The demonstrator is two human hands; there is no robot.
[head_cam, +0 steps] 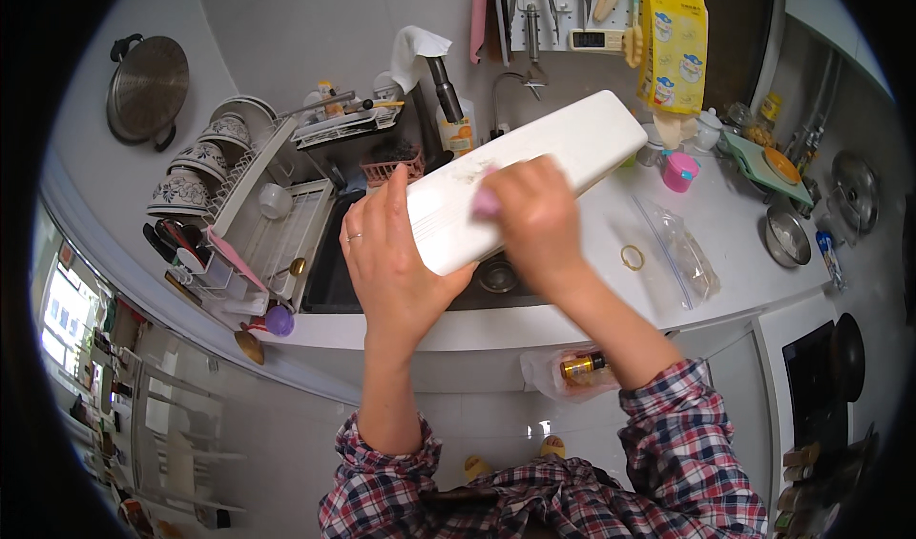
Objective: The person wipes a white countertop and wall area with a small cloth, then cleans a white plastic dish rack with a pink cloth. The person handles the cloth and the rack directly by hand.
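Observation:
A long white box-shaped object (572, 127), perhaps a plastic case, is tilted over the black sink (336, 281). Around its lower left end my left hand (393, 260) grips it, thumb on the near edge and fingers on the far side. My right hand (537, 217), blurred, presses a pink cloth or sponge (486, 199) onto its upper face. Brownish smudges lie on that face just beyond the pink piece. Fine ridges run across the white surface near my left fingers. Below the object the sink's drain (498, 276) partly shows.
Left of the sink stands a dish rack (247, 181) with patterned bowls (182, 192). A black faucet (445, 92) rises behind it. On the white counter (608, 281) at right lie a zip bag (680, 253), a yellow ring (632, 257), a pink container (680, 172) and a metal bowl (787, 236).

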